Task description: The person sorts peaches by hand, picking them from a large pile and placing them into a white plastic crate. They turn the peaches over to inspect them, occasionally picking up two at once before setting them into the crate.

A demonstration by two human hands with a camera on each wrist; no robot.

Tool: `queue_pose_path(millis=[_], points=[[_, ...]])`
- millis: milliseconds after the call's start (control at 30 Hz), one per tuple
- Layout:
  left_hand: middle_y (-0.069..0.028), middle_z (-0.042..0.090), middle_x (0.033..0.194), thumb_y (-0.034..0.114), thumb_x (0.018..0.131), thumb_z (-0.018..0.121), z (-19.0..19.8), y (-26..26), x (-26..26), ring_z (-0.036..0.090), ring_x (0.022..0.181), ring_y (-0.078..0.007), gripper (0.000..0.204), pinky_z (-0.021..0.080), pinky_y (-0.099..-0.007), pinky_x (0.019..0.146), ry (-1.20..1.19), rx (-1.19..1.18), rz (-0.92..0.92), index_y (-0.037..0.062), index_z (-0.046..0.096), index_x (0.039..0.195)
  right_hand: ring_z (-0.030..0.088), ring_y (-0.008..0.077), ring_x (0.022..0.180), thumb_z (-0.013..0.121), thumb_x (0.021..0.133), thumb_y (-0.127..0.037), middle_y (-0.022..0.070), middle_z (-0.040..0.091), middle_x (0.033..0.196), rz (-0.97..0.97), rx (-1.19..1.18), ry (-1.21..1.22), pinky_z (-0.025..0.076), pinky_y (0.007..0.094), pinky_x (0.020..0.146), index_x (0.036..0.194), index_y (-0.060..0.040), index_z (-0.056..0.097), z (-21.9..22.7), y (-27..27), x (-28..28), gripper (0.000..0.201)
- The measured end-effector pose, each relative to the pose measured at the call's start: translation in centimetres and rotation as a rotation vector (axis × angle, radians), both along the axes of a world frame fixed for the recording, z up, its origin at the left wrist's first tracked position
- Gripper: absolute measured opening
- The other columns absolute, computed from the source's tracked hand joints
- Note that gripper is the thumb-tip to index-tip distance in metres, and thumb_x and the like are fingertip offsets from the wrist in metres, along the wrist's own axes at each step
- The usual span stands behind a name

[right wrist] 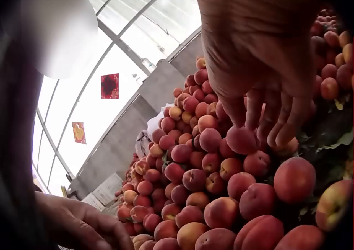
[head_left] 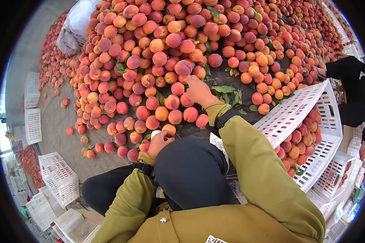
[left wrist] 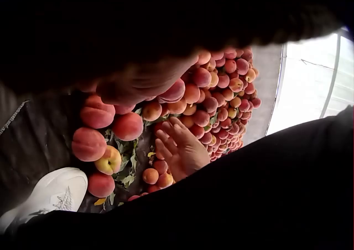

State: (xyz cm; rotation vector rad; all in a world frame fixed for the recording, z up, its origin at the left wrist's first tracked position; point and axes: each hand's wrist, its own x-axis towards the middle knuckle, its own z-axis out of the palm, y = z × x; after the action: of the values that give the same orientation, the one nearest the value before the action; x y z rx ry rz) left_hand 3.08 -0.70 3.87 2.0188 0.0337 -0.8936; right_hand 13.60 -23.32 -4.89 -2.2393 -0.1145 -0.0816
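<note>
Many red-orange peaches (head_left: pixel 159 58) lie heaped on a dark sheet (head_left: pixel 61 133). At the near side of the heap, my right hand (head_left: pixel 198 91) reaches forward, palm down. Its fingers hang over a peach (right wrist: pixel 241 140) in the right wrist view and appear to touch it, without curling round it. The left wrist view shows this hand's palm with fingers extended. My left hand (head_left: pixel 160 142) is low beside my knee, near an orange peach (head_left: pixel 168 128), its fingers loosely bent with no peach visible in them. Its fingertips are partly hidden in the head view.
A tilted white crate (head_left: pixel 290 111) with peaches stands at the right. Other crates (head_left: pixel 59 178) are at the left. Loose leaves (head_left: pixel 225 90) lie by my right hand. A white shoe (left wrist: pixel 61 192) is near the peaches, and another person's dark-clothed leg (head_left: pixel 351 69) is at the right.
</note>
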Motion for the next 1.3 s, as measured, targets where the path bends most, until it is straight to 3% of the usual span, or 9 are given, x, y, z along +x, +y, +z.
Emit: queue_pose_path(millis=[167, 433, 567, 900, 967, 1033, 1167, 1233, 1300], points=[[-0.01, 0.061, 0.096, 0.004, 0.078, 0.06, -2.4, 0.2, 4.6, 0.061, 0.08, -0.0173, 0.027, 0.05, -0.0284, 0.074, -0.299, 0.072, -0.094, -0.0004, 0.058, 0.105, 0.049, 0.0373, 0.107, 0.064, 0.075, -0.02, 0.0118, 0.048, 0.109, -0.44, -0.416, 0.074, 0.042, 0.0487, 0.087, 0.112, -0.0099, 0.058, -1.8, -0.1, 2.5, 0.039], [-0.0196, 0.045, 0.127, 0.016, 0.077, 0.062, -10.7, -4.7, 18.7, 0.058, 0.092, -0.0322, 0.058, 0.048, -0.0405, 0.082, -0.858, 0.281, -0.284, 0.0005, 0.041, 0.129, 0.029, 0.0358, 0.126, 0.078, 0.063, -0.043, 0.0129, 0.032, 0.134, -0.278, -0.383, 0.3, 0.039, 0.057, 0.093, 0.11, -0.0103, 0.062, -2.1, -0.2, 3.9, 0.06], [-0.0207, 0.045, 0.121, 0.022, 0.076, 0.065, -8.9, -8.3, 18.7, 0.055, 0.101, -0.0395, 0.057, 0.047, -0.0467, 0.085, -0.629, 0.524, -0.298, 0.0004, 0.041, 0.124, 0.026, 0.0377, 0.127, 0.079, 0.061, -0.046, 0.011, 0.026, 0.142, -0.297, -0.372, 0.327, 0.034, 0.0642, 0.093, 0.118, -0.0068, 0.06, -2.5, 0.5, 3.9, 0.071], [-0.0203, 0.045, 0.117, 0.027, 0.073, 0.07, -9.9, -6.5, 18.7, 0.058, 0.094, -0.0371, 0.053, 0.051, -0.0456, 0.08, -0.647, 0.553, -0.436, 0.0087, 0.047, 0.118, 0.034, 0.0374, 0.118, 0.081, 0.051, -0.049, 0.0085, 0.037, 0.131, -0.25, -0.141, 0.29, 0.039, 0.0541, 0.093, 0.106, -0.0098, 0.067, -2.9, -1.6, 2.2, 0.068], [-0.0181, 0.051, 0.11, 0.021, 0.074, 0.07, -11.5, -4.8, 18.7, 0.059, 0.089, -0.0299, 0.049, 0.054, -0.0391, 0.071, -0.41, 0.212, -0.266, 0.0073, 0.047, 0.115, 0.035, 0.0384, 0.116, 0.08, 0.053, -0.048, 0.0124, 0.039, 0.128, -0.318, -0.033, 0.34, 0.04, 0.0489, 0.094, 0.105, -0.0083, 0.066, -2.9, -2.2, 0.6, 0.067], [-0.0157, 0.055, 0.104, 0.017, 0.074, 0.069, -10.3, -4.2, 17.1, 0.052, 0.105, -0.0332, 0.043, 0.042, -0.0404, 0.089, -0.58, 0.191, -0.277, 0.0083, 0.049, 0.111, 0.037, 0.0343, 0.117, 0.08, 0.056, -0.048, 0.0155, 0.038, 0.126, -0.327, -0.061, 0.379, 0.04, 0.0442, 0.095, 0.105, -0.0046, 0.065, -2.6, -2.8, -0.9, 0.067], [-0.0112, 0.056, 0.102, 0.025, 0.083, 0.057, -5.2, -3.8, 13.8, 0.061, 0.072, -0.0217, 0.036, 0.056, -0.03, 0.059, -0.006, -0.336, 0.329, 0.0097, 0.049, 0.115, 0.045, 0.026, 0.114, 0.071, 0.07, -0.047, 0.0146, 0.04, 0.126, -0.381, 0.529, 0.223, 0.04, 0.0451, 0.094, 0.115, 0.0004, 0.057, -0.7, -4.7, -3.8, 0.067], [-0.0106, 0.058, 0.099, 0.03, 0.086, 0.052, -2.4, -2.2, 12.7, 0.061, 0.078, -0.0233, 0.035, 0.056, -0.0308, 0.062, 0.275, -0.593, 0.425, 0.0121, 0.051, 0.116, 0.046, 0.0287, 0.116, 0.061, 0.078, -0.049, 0.0152, 0.042, 0.126, -0.287, 1.693, 0.398, 0.04, 0.0521, 0.095, 0.123, -0.001, 0.048, 4.5, -5.5, -5.5, 0.068], [-0.0099, 0.057, 0.107, 0.03, 0.085, 0.052, 2.0, -2.0, 11.4, 0.061, 0.078, -0.0278, 0.037, 0.057, -0.0347, 0.065, 0.502, -0.844, 0.662, 0.0121, 0.05, 0.118, 0.044, 0.0317, 0.12, 0.05, 0.082, -0.056, 0.0152, 0.045, 0.125, -0.201, 1.844, 0.366, 0.038, 0.0596, 0.095, 0.122, -0.0021, 0.045, 8.5, -6.0, -7.2, 0.067]])
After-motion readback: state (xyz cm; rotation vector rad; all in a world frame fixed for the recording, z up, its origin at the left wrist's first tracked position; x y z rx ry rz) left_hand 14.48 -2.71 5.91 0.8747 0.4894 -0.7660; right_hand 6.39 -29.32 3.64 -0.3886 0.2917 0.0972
